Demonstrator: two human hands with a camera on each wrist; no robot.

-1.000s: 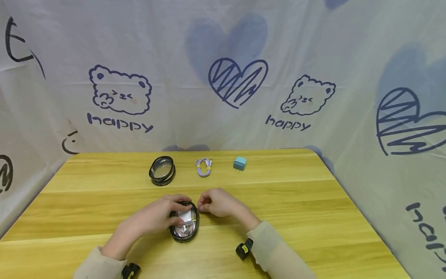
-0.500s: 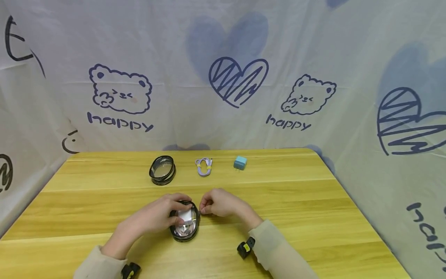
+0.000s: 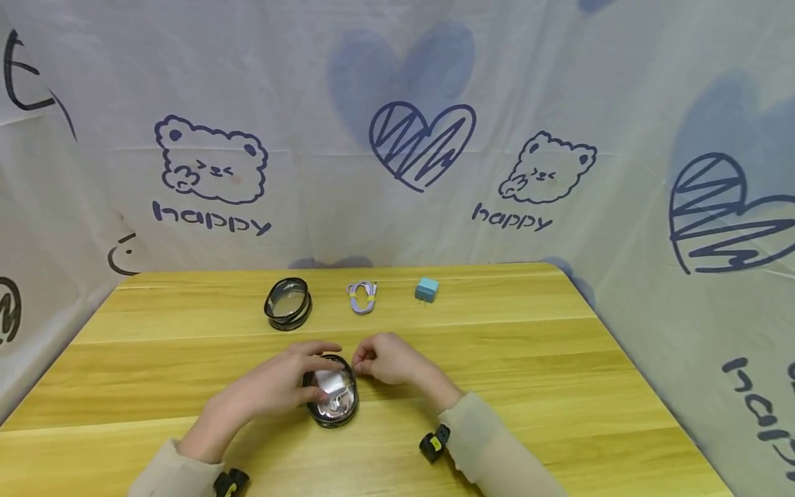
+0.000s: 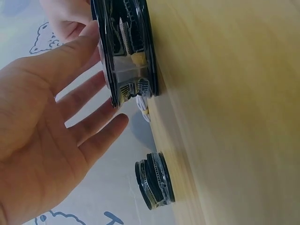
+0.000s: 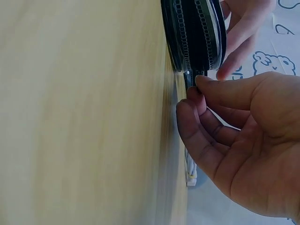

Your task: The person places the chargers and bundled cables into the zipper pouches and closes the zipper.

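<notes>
A small oval see-through case (image 3: 340, 408) with black zipped edges lies on the table, a white block and other items showing through its top. My left hand (image 3: 279, 383) rests on it from the left, its thumb and fingers extended over the clear top. In the left wrist view the thumb touches the upper face of the case (image 4: 133, 70), and the other fingers spread beside it. At the far right edge of the case my right hand (image 3: 393, 360) pinches the small dark zipper pull (image 5: 200, 73) between thumb and index finger; most of the pull is hidden by the fingertips.
Along the back of the wooden table (image 3: 528, 386) stand a second clear case (image 3: 288, 304) with black edges, a coiled lilac cable (image 3: 362, 297) with yellow ties, and a blue plug charger (image 3: 426, 290). A printed white cloth (image 3: 323, 207) hangs behind.
The case has shifted slightly right and away under my left hand, and its top catches more light. My right fingertips have moved slightly back along its edge.
</notes>
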